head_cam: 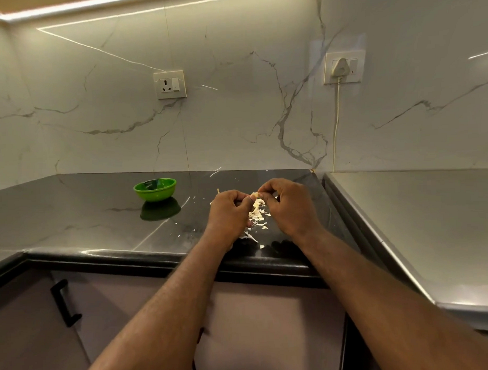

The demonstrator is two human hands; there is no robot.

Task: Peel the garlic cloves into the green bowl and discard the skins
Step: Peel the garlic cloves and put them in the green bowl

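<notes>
Right of the green bowl (155,189), left hand (229,210) and right hand (286,202) both pinch a garlic clove (255,195) with curled fingertips, seemingly tearing skin. Better to peel small strips, keeping them above the skins pile (257,215) there.

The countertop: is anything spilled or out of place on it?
Yes. Pale garlic skins lie loose and scattered on the dark countertop beneath the left hand and right hand, which pinch a garlic clove; small flecks reach toward the front edge. The green bowl stands apart to the left.
</notes>
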